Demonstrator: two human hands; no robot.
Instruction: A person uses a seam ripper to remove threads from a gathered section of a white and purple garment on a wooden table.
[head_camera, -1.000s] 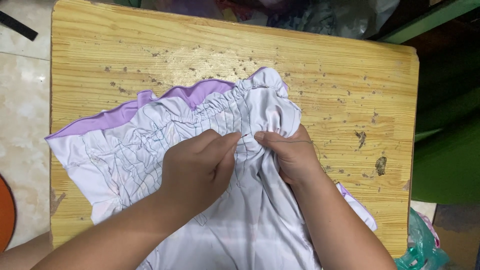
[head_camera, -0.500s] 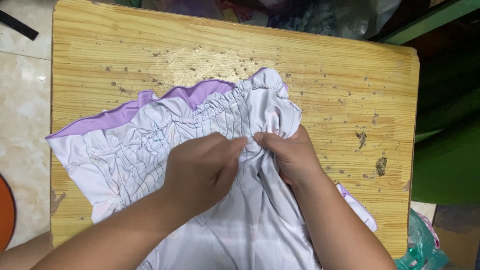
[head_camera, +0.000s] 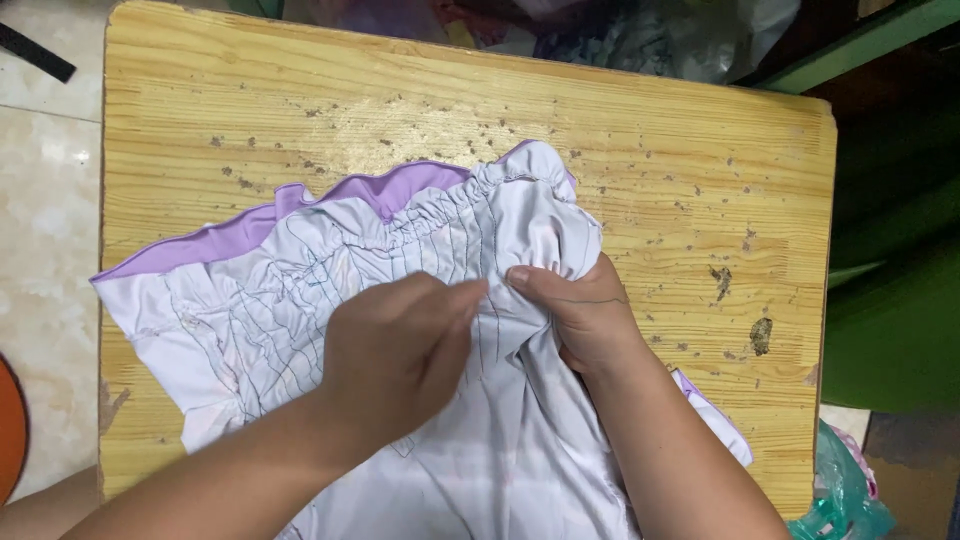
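A white garment (head_camera: 300, 300) with a lilac edge and rows of gathered stitching lies spread on a worn wooden table (head_camera: 650, 150). My left hand (head_camera: 400, 350) rests on its middle, fingertips pinched at a thread or fold near the gathered band. Close beside it, my right hand (head_camera: 580, 310) grips a bunched fold of the same cloth at the garment's right side. The fingertips of both hands nearly meet.
The table top is speckled with dark marks. Crumpled plastic and cloth (head_camera: 640, 35) lie beyond its far edge. A green surface (head_camera: 890, 330) stands to the right, a teal bag (head_camera: 840, 500) at the lower right, and tiled floor (head_camera: 45, 200) to the left.
Both hands stay on the cloth; the left fingertips have shifted slightly at the gathered stitching. The garment lies as before.
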